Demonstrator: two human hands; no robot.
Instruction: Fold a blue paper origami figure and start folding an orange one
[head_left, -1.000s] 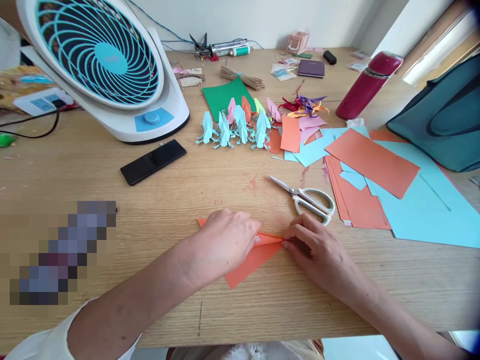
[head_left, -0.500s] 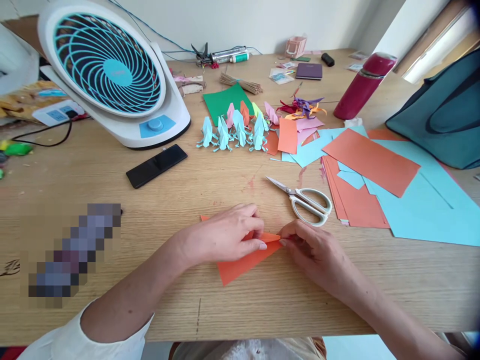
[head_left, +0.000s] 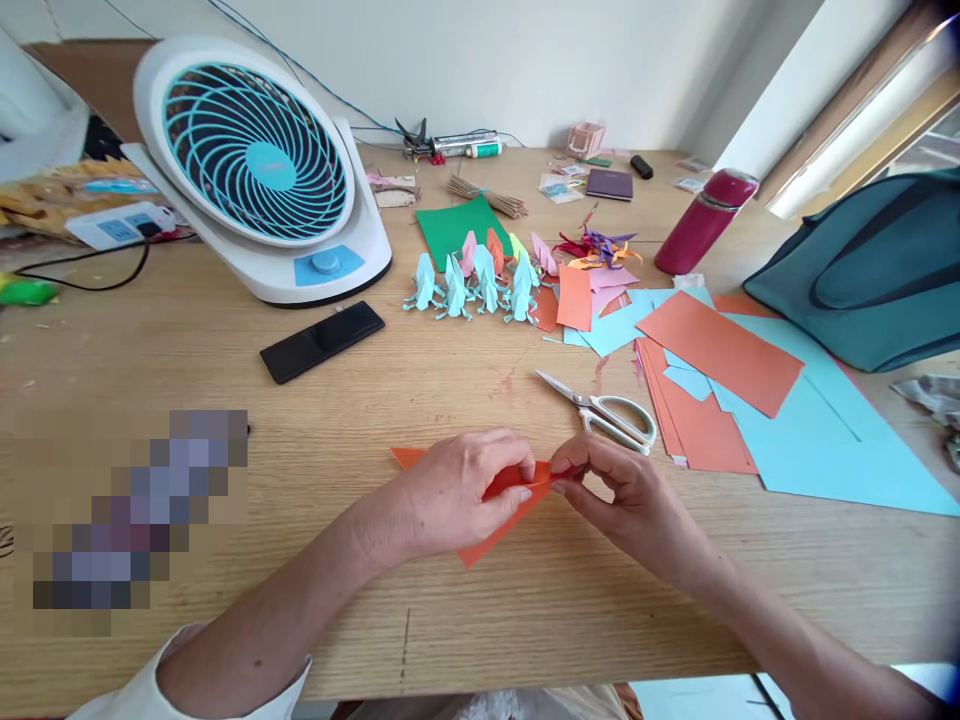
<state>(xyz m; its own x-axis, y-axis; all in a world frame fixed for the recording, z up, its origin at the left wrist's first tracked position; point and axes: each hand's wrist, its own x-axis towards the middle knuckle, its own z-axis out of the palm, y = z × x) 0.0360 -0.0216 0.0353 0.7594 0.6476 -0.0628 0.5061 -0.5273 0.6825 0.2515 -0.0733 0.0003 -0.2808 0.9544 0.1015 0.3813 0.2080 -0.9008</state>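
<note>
An orange sheet of paper [head_left: 480,545], partly folded, lies on the table in front of me, its middle covered by my fingers. My left hand [head_left: 469,485] rests over it, thumb and fingers closed on the raised fold. At the paper's pointed right end, my right hand [head_left: 619,485] pinches the tip between thumb and fingers. Just beyond the right hand lie the scissors [head_left: 600,410] with white handles, blades a little apart and pointing left. Part of the paper beneath the left palm is hidden.
Several folded paper figures [head_left: 487,280] stand farther back, beside a green sheet [head_left: 457,230]. Orange sheets [head_left: 720,350] and a large blue sheet [head_left: 847,440] spread to the right, near a red flask [head_left: 705,225] and teal bag [head_left: 862,270]. A phone [head_left: 322,342] and fan [head_left: 262,170] are left.
My head view has shifted slightly. Both hands stay on the orange paper, which has turned a little; the left fingers have moved nearer its right tip, against the right hand.
</note>
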